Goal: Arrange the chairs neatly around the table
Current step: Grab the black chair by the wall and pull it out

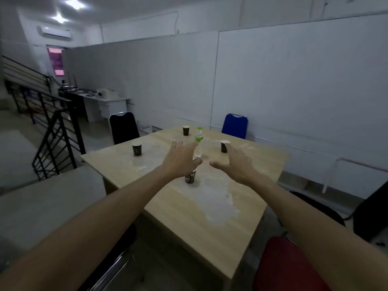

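Note:
A square wooden table [210, 232] stands in front of me. A black chair [123, 128] sits at its far left side and a blue chair [235, 126] at its far right side. A red chair [287, 267] is at the near right, and a dark chair with a chrome frame [113, 267] at the near left. Both arms reach out over the table. My left hand [181, 159] and my right hand [236, 162] hover with fingers spread, holding nothing.
Several dark paper cups [137, 148] and a clear bottle with a green cap [198, 141] stand on the table. A black stair railing [56, 139] is at the left, a white partition wall [294, 91] behind, and a desk [105, 101] at the far left.

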